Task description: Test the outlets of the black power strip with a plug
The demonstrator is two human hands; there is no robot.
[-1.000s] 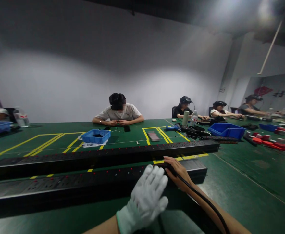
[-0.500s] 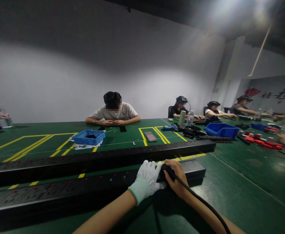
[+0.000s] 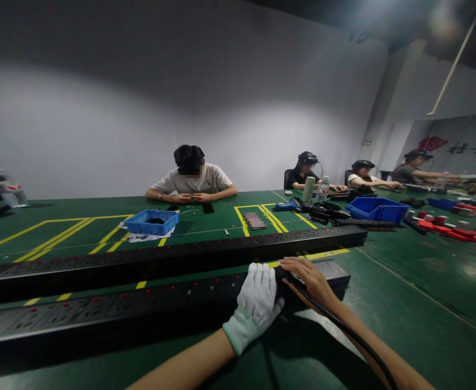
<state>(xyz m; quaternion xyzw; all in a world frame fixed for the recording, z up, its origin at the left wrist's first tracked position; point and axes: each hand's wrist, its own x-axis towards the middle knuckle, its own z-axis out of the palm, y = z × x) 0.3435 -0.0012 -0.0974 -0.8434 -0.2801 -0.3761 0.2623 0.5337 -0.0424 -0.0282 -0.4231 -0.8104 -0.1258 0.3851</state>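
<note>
A long black power strip [image 3: 148,303] with red lights lies across the table in front of me. My left hand [image 3: 258,295], in a white glove with a mint cuff, grips across it near its right end, fingers over the top and thumb on the near side. Beside it my bare right hand [image 3: 309,279] is around a black plug [image 3: 281,275] at the strip's top, fingers stretched forward over it. From under this hand a black cable [image 3: 352,333] runs along my forearm towards me. The plug's contact with the strip is hidden by my hands.
A second power strip [image 3: 205,246] lies parallel behind. Beyond it are a blue tray [image 3: 150,223], a phone-like object [image 3: 255,221] and a blue tool [image 3: 287,206]. A blue bin [image 3: 376,210] and red parts [image 3: 445,230] are at right. Several people sit around the table.
My right hand's fingers have straightened and reach further over the plug. My left hand has shifted slightly right along the strip. The head view has tilted a little.
</note>
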